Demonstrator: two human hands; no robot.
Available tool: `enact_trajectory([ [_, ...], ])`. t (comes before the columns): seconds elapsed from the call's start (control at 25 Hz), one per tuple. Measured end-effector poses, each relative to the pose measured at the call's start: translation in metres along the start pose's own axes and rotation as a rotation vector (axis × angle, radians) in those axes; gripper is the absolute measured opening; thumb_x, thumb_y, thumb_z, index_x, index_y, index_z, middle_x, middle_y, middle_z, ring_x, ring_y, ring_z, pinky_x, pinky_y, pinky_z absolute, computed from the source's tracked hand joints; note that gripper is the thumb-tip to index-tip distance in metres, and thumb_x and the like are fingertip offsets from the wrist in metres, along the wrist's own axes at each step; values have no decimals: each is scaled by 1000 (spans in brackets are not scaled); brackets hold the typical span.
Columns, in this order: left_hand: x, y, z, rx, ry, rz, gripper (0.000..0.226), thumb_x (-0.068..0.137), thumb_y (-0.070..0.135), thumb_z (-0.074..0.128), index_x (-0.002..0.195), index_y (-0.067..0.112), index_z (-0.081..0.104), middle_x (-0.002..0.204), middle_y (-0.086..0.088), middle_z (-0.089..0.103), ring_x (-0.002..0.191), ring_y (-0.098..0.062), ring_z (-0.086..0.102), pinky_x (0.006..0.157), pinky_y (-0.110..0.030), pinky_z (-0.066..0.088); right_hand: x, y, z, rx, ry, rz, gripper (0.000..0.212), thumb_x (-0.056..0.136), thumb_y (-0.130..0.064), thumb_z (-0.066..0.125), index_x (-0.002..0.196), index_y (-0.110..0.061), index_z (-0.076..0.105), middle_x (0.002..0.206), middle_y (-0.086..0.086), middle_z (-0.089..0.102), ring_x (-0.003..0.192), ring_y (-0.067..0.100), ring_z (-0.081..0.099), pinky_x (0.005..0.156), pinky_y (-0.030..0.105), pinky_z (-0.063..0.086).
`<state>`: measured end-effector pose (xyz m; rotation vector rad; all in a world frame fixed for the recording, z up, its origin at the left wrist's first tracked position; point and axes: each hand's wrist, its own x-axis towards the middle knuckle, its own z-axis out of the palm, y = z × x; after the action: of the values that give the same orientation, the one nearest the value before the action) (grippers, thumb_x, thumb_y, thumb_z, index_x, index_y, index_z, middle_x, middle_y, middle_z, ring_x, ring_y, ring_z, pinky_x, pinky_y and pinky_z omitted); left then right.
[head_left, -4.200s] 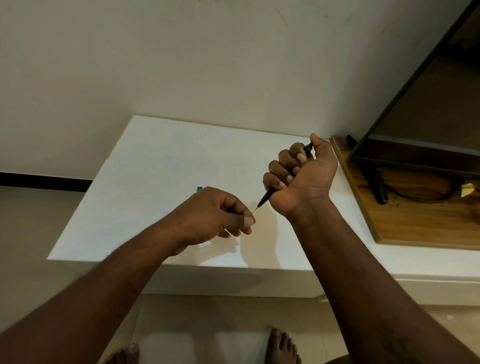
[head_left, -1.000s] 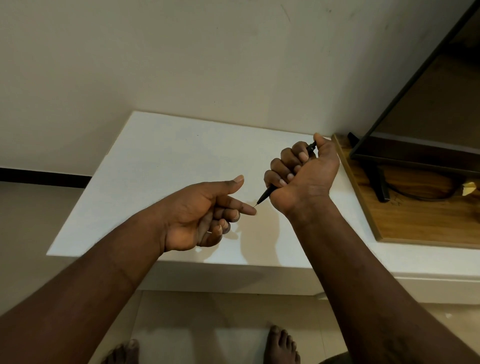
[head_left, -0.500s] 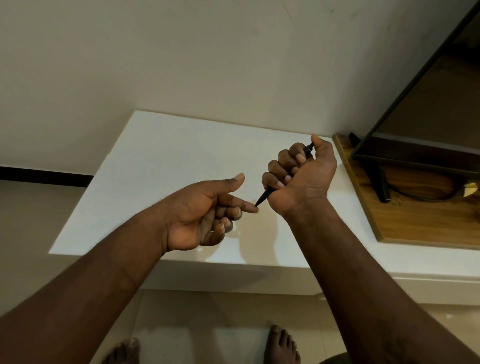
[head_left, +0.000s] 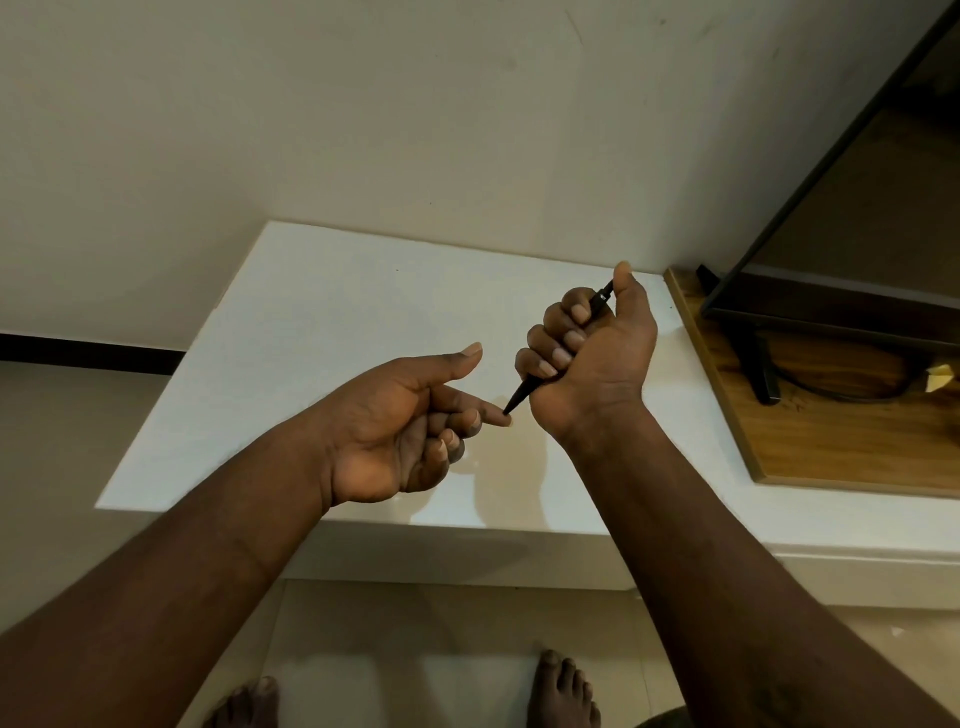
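Note:
My right hand (head_left: 592, 364) grips a slim black pen-like tool (head_left: 522, 396) in a fist, thumb up beside its top end. The tool's pointed tip slants down and to the left. My left hand (head_left: 395, 436) is turned palm up, with thumb and index finger stretched out. The tip of that index finger touches the tool's point, while the other three fingers curl loosely toward the palm. Both hands hover above the front part of a white table (head_left: 322, 322).
A wooden board (head_left: 831, 441) lies on the table at the right, carrying a dark-framed screen (head_left: 831, 306) on its stand and a black cable (head_left: 841, 397). A pale wall stands behind. My bare feet (head_left: 563, 691) are on the tiled floor below the table edge.
Four seconds ago my left hand pinched a thin wire-like tip on the tool. It has since opened, and its index fingertip now touches the point. My right hand has barely moved.

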<state>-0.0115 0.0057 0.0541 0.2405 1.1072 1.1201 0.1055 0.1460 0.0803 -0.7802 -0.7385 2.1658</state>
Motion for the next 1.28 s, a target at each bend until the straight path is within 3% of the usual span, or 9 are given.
enact_trajectory([
  [0.2,3,-1,-2,22,61,52,54,79,50,82,107,5,82,71,2,61,54,-6,52,45,-17,47,0,11,3,-321,16,-17,51,109,-50,45,91,-9,68,65,0,60,57,15,55,59,29,49],
  [0.36,7,-4,-2,185,268,194,24,81,36,84,94,16,86,71,3,65,53,-5,51,46,-19,47,-2,18,5,-655,-43,-24,35,111,-33,48,103,-12,75,79,-3,75,74,14,72,67,27,57],
  [0.52,13,-5,-1,439,454,285,21,80,40,85,83,20,82,67,4,75,45,-4,57,46,-21,49,0,25,3,-595,-85,14,35,112,-30,46,106,-10,74,86,0,78,82,18,76,69,27,57],
  [0.64,16,-9,2,577,483,300,18,82,42,84,81,24,81,67,6,76,45,-3,59,45,-18,48,3,29,0,-519,-94,58,35,113,-31,45,111,-8,71,93,3,82,90,22,79,73,29,56],
  [0.8,22,-12,7,644,566,339,16,87,37,80,80,22,80,68,5,75,56,-10,62,48,-22,47,8,35,-2,-587,-77,75,32,110,-36,52,109,-12,73,97,2,84,91,21,81,74,29,60],
  [0.96,23,-13,4,687,676,373,16,87,33,78,76,20,80,71,3,76,58,-13,63,53,-25,46,13,42,-8,-1259,-21,-79,26,96,-36,72,86,-12,76,81,-1,78,69,13,71,61,24,54],
  [1.08,25,-13,1,731,707,349,18,87,33,79,75,19,79,71,2,76,57,-14,63,54,-25,46,14,47,-12,-1468,3,-126,30,88,-30,77,77,-3,75,68,3,73,49,8,59,45,23,45],
  [1.2,27,-14,1,912,726,346,23,86,39,79,75,19,81,72,1,77,63,-18,69,60,-30,55,17,49,-13,-1520,21,-127,28,82,-27,83,81,0,76,76,13,78,67,24,74,66,39,64],
  [1.28,24,-10,-6,1050,795,383,24,87,42,78,79,20,82,75,2,77,69,-17,71,66,-31,56,20,50,-16,-1570,23,-115,29,80,-30,87,83,-3,76,80,13,79,78,28,77,78,47,65],
])
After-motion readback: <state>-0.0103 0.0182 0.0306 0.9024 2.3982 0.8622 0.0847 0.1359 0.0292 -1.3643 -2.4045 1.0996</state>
